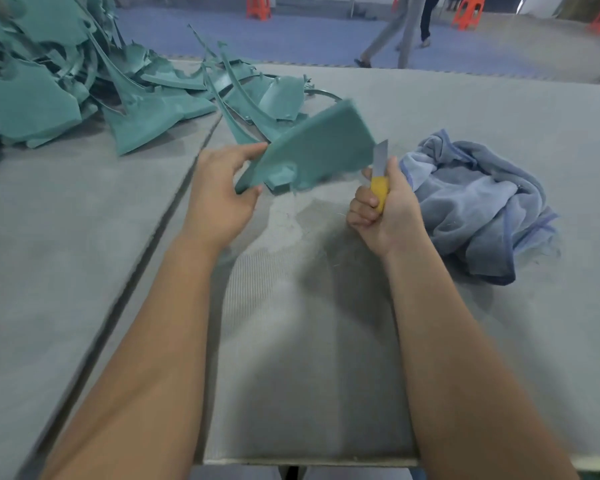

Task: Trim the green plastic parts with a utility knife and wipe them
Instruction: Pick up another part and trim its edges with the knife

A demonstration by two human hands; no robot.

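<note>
Right hand (381, 206) grips yellow utility knife (379, 183); left hand (222, 188) pinches light, stiff green part (312, 150) by its near-left edge, likely safest away from the blade.

Soft, even overhead light; dull shadows pool under both arms on the bench (326, 341). Motion blur smears everything, wide-angle bending the edges.

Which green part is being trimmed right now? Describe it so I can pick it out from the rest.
Start at the grey table, with its heap of green parts at far left. Nearer, mid-table and left of the blue cloth, is the held green part. It alone is lifted off the table: the left hand grips it, and the yellow utility knife in the right hand meets its edge.
</note>
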